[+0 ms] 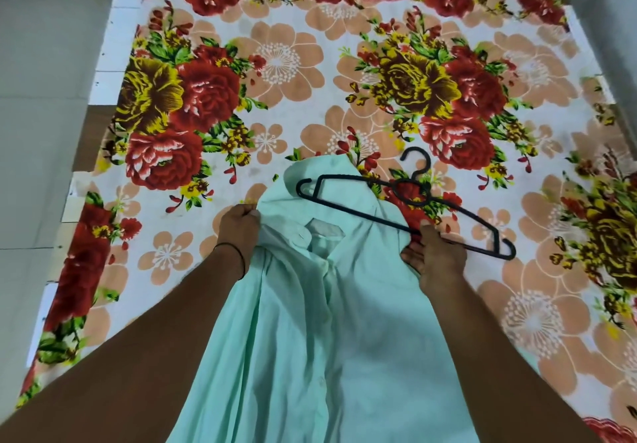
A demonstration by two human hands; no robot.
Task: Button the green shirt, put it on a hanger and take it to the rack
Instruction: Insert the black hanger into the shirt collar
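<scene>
A floral sheet (275, 63), red and yellow roses with peach blossoms on white, covers the flat surface in front of you. 1 mint-green shirt (327, 339) lies directly on it, its collar at the end farthest from you. 1 black hanger (344, 209) crosses the shirt's collar and reaches out over the sheet to the shirt's right.

1 green shirt (310, 339), 1 blk hanger (341, 176), 1 floral sheet (275, 63).
</scene>
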